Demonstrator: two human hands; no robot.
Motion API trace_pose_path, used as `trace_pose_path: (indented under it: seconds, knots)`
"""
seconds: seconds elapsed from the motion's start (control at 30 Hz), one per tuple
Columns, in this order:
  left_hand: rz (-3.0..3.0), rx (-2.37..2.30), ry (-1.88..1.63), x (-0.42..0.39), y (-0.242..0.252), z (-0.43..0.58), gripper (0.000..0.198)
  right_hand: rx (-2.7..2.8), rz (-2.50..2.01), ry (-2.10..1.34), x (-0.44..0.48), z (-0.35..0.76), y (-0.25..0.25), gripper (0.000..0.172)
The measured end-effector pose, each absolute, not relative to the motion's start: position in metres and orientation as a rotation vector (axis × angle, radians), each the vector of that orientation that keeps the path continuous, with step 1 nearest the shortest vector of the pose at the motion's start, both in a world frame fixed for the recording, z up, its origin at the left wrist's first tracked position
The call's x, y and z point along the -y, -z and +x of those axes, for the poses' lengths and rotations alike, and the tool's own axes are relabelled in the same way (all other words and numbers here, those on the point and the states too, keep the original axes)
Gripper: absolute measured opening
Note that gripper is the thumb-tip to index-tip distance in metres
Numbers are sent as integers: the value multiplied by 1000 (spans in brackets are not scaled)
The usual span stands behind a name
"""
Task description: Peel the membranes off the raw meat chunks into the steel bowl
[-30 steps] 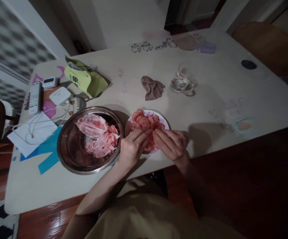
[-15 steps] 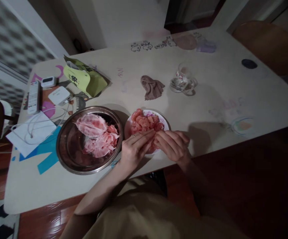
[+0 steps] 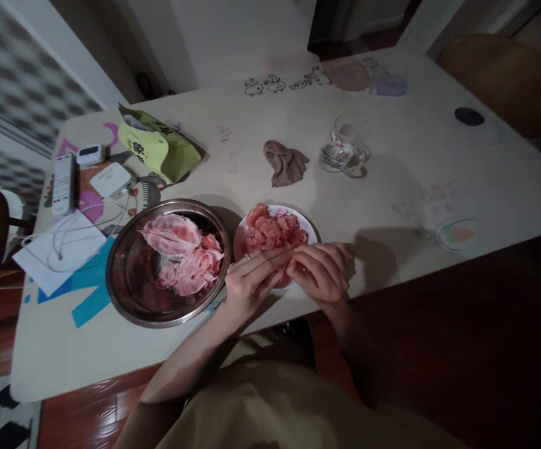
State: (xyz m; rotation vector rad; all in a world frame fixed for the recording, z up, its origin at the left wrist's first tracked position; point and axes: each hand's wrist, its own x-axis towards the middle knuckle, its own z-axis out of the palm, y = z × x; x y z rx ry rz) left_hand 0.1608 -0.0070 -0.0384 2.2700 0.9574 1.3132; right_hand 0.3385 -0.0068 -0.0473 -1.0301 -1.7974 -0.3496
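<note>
My left hand (image 3: 252,279) and my right hand (image 3: 321,269) meet over the near side of a white plate (image 3: 314,232). Both are closed, fingertips pinched together on what looks like a pomelo piece, mostly hidden by the fingers. Peeled pink pomelo flesh (image 3: 270,229) is heaped on the plate, some of it covered by my hands. Left of the plate, a steel bowl (image 3: 128,293) holds an unpeeled pomelo chunk (image 3: 170,236) with pale skin and a pile of torn pomelo membranes (image 3: 193,271).
Behind the plate lie a crumpled brown cloth (image 3: 285,164) and a glass mug (image 3: 343,153) with clear liquid. A green bag (image 3: 161,146) stands at the back left. Further left are a remote control (image 3: 63,183), a white box-shaped device (image 3: 111,179) and a cable on paper (image 3: 60,249).
My right hand has turned slightly and shifted a little inward, its fingers still against the left. The plate and bowl stay where they were.
</note>
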Motion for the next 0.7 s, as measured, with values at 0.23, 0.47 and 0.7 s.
trace_pose_path:
  seconds: [0.23, 0.47, 0.7]
  knots:
    - [2231, -900, -1368, 7, 37, 160, 26, 1633, -1031, 163, 6, 330, 49, 3]
    - [2139, -995, -1363, 6, 40, 163, 21, 1509, -1055, -23, 1, 321, 55, 8]
    - [2110, -1047, -1415, 6, 39, 169, 18, 1448, -1118, -126, -3, 319, 57, 8]
